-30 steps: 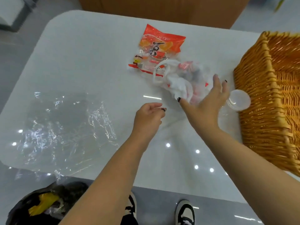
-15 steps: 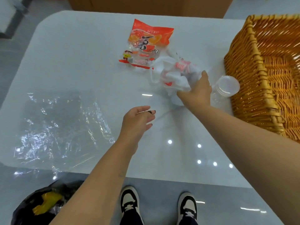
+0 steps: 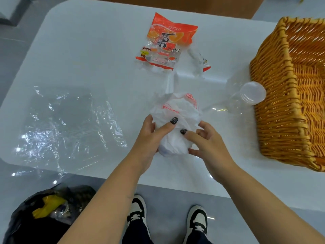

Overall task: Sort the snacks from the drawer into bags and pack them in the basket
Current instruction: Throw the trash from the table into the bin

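Observation:
A crumpled white plastic bag [image 3: 177, 113] with red print lies on the white table [image 3: 88, 59] near its front edge. My left hand [image 3: 149, 136] grips the bag's left side, thumb on top. From the right, my right hand [image 3: 207, 143] pinches the same bag. Farther back lies an orange snack packet [image 3: 167, 41], and a small white wrapped snack [image 3: 198, 60] rests to its right. The woven orange basket [image 3: 274, 95] stands at the right edge, its visible part holding nothing.
A clear plastic jar [image 3: 246, 95] lies on its side against the basket. A flat clear plastic bag [image 3: 65, 124] is spread on the table's left. Below the table, a black bag [image 3: 44, 213] with a yellow packet sits on the floor by my shoes.
My right hand pulled the white bag from beside the orange packet toward the table's front. My left hand came over and took hold of it too. A small wrapped snack now lies uncovered.

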